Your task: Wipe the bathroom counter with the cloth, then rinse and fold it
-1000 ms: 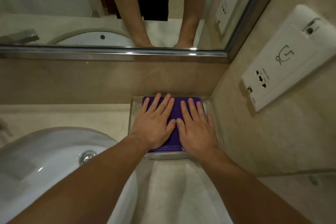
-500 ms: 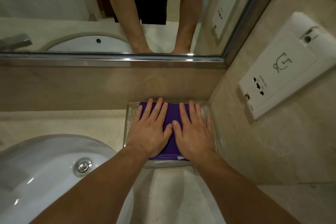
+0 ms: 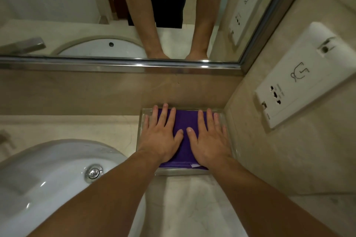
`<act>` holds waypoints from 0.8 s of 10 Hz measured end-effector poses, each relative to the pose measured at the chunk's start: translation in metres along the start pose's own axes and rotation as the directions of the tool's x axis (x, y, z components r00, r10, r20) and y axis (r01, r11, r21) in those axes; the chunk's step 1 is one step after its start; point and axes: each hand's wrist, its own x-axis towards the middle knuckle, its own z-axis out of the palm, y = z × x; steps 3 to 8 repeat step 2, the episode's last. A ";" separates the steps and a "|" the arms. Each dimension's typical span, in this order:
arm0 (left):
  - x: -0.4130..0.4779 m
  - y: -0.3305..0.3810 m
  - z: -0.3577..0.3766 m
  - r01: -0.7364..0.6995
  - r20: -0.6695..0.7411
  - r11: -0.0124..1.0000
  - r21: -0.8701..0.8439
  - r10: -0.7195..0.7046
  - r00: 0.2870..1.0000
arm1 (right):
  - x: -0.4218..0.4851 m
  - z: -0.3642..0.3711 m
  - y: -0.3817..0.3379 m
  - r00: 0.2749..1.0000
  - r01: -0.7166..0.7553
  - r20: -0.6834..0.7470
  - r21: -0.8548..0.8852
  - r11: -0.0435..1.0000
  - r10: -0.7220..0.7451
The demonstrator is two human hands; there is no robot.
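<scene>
Two hands are laid flat on the purple cloth (image 3: 185, 121), so nothing is actually being gripped here. The left hand (image 3: 161, 138) and the right hand (image 3: 211, 140) are set side by side, with the fingers (image 3: 201, 121) straight and a bit spread and the thumbs close together over the middle.

The cloth is folded into a neat rectangle inside a clear tray (image 3: 179, 173). The tray is tucked into the back right corner of the counter (image 3: 192, 208), just right of the sink (image 3: 48, 188).

The bit that matters: the cloth's long axis is run left to right, along the counter's back edge, while the fingers are pointed across it toward that edge. So the cloth isn't off to any side of the fingers, it's directly underneath. Its left half is covered by the left hand and its right half by the right, and neither hand can be called nearer.

A small white tag (image 3: 195, 165) is seen at the cloth's near edge, by the right wrist.

Folding looks done tbh, and this is probably just a smoothing press. If anything is left, it'd be guessed that both hands only need lifting straight up, so the fold isn't dragged out of square.
</scene>
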 end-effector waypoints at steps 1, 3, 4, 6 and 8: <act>-0.005 -0.003 -0.021 -0.009 0.040 0.999 0.048 0.007 0.999 | -0.004 -0.024 0.000 0.995 0.007 0.102 -0.027 1.000 -0.004; -0.015 -0.008 -0.046 -0.015 0.034 0.999 0.040 0.014 0.999 | -0.016 -0.048 -0.005 0.989 0.038 0.145 0.008 0.999 -0.039; -0.015 -0.008 -0.046 -0.015 0.034 0.999 0.040 0.014 0.999 | -0.016 -0.048 -0.005 0.989 0.038 0.145 0.008 0.999 -0.039; -0.015 -0.008 -0.046 -0.015 0.034 0.999 0.040 0.014 0.999 | -0.016 -0.048 -0.005 0.989 0.038 0.145 0.008 0.999 -0.039; -0.015 -0.008 -0.046 -0.015 0.034 0.999 0.040 0.014 0.999 | -0.016 -0.048 -0.005 0.989 0.038 0.145 0.008 0.999 -0.039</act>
